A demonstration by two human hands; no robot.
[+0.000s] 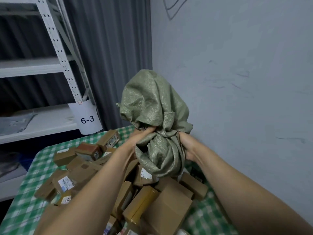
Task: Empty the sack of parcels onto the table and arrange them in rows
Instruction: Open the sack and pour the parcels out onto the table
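A limp green woven sack (153,106) is bunched up above the table. My left hand (144,135) grips its gathered cloth from the left, fingers buried in the folds. My right hand (187,146) grips the cloth from the right. The sack's lower end hangs over a loose heap of several brown cardboard parcels (162,206) lying at all angles on the green-and-white checked tablecloth (30,206). More parcels (88,150) are scattered toward the table's far left. Some carry white labels.
A white metal shelf rack (55,46) stands at the left, with a paper sign reading 6-3 (87,119). A dark grey curtain (110,56) hangs behind. A pale wall (237,82) runs close along the table's right side.
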